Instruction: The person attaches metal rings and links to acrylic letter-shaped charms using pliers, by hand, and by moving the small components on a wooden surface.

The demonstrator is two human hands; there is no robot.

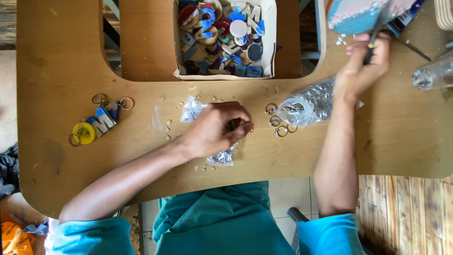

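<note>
A white cardboard box (270, 42) stands at the desk's (56, 56) far edge. Two small clear bags (191, 109) (221, 158) lie mid-desk; a larger clear bag (306, 105) lies to their right.

The left hand (217, 130) is curled knuckles-up over a small dark piece (234, 124), mostly hidden under its fingers, right on the small clear bag of metal bits (221, 157). Up right of that bag, the right hand (363, 66) grips a thin dark tool (376, 35), its tip against a pink-and-blue slab (358, 14).
</note>
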